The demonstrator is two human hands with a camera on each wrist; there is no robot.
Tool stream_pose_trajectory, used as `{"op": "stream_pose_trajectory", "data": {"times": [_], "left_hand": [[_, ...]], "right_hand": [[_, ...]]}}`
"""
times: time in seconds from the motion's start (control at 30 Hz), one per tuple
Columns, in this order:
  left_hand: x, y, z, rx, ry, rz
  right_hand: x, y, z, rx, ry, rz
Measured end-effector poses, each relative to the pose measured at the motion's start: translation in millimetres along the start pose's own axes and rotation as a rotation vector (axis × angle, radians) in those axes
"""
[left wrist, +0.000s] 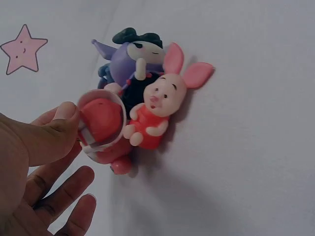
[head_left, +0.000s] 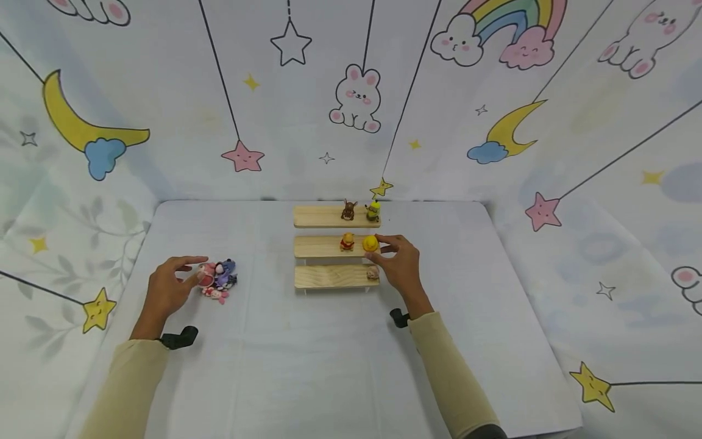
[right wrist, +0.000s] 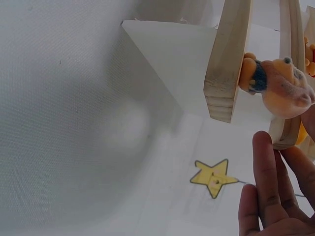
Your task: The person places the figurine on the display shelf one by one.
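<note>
My right hand (head_left: 403,262) pinches a small round yellow figurine (head_left: 370,243) between thumb and index finger at the right end of the middle shelf board (head_left: 320,247). In the right wrist view that figurine is mostly hidden; the fingers (right wrist: 268,182) lie by the board's end. My left hand (head_left: 169,289) holds a pink figurine (left wrist: 101,123) by its side with thumb and finger. Touching that figurine are a Piglet figurine (left wrist: 160,108) with pink ears and a purple figurine (left wrist: 123,64) with a dark headpiece. A blue-purple Eeyore-like figurine (head_left: 226,268) lies in the same cluster.
A Pooh figurine (head_left: 347,242) stands left of the yellow one. The top board (head_left: 318,216) bears a brown figurine (head_left: 348,210) and a yellow-green one (head_left: 373,211). On the bottom board (head_left: 329,277) sits a small bear-like figurine (right wrist: 275,86). White cloth (head_left: 263,366) covers the table.
</note>
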State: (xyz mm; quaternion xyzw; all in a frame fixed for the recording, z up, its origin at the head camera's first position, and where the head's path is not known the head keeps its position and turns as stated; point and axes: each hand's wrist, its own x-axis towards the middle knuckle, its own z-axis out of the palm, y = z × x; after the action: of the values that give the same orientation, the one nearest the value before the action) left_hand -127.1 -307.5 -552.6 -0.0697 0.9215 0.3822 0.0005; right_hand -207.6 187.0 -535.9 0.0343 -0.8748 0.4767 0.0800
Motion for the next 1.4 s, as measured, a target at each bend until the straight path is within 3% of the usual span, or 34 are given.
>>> {"op": "stream_pose_trajectory", "data": {"times": [0.23, 0.47, 0.73, 0.97, 1.07, 1.23, 1.4], "left_hand": [[1.8, -8.5, 5.8, 0.009, -0.028, -0.043], [6.1, -9.0, 7.4, 0.026, -0.085, -0.01], [8.8, -5.8, 11.9, 0.099, 0.031, -0.012], [9.8, -5.3, 7.6, 0.076, 0.032, 0.01], [11.3, -7.4, 5.3, 0.043, 0.015, 0.004], [12.5, -17.2, 4.7, 0.066, -0.042, -0.003], [12.2, -22.7, 5.7, 0.089, -0.055, 0.004]], "right_hand": [[-1, -1, 0, -0.003, 0.001, -0.003], [0, -1, 0, 0.007, -0.007, 0.01], [0, -1, -1, 0.004, -0.004, 0.015], [1, 0, -2, 0.009, -0.001, 0.004], [1, 0, -2, 0.009, 0.002, -0.004], [-1, -1, -2, 0.007, -0.005, -0.001], [-2, -2, -1, -0.004, -0.009, 0.007]]}}
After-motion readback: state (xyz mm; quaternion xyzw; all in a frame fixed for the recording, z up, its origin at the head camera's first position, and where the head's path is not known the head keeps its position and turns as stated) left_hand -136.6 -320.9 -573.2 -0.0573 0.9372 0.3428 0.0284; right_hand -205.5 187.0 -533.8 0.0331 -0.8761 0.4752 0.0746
